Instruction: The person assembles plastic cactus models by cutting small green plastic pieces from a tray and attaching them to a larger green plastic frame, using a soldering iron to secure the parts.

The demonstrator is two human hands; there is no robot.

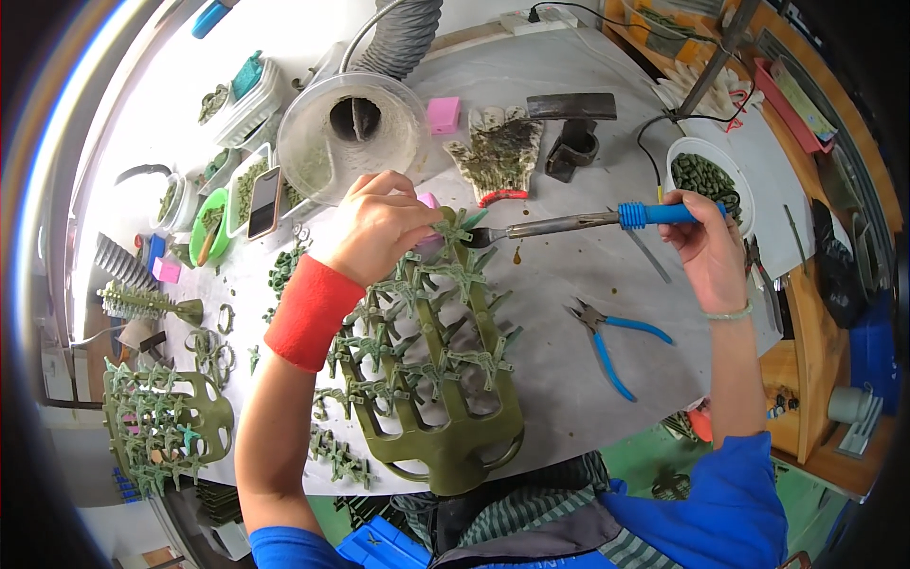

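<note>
A large olive-green frame with several parallel bars [457, 438] lies on the grey table, its wide solid end towards me. Small pale-green branched pieces [464, 275] stick out all along its bars. My left hand [384, 223], with a red wristband, is at the far end of the frame. Its fingers are pinched together, and what they hold is hidden. My right hand [701, 232] grips the blue handle of a soldering iron [569, 224]. The iron points left, and its flat, dark tip is against or very close to a branched piece beside my left fingertips.
Blue-handled cutters [611, 343] lie right of the frame. A stained glove [495, 156] and a clear funnel-shaped hood [403, 109] sit at the back. A white tub of green pieces [706, 166] stands at the right; a second loaded frame [204, 417] is at the left.
</note>
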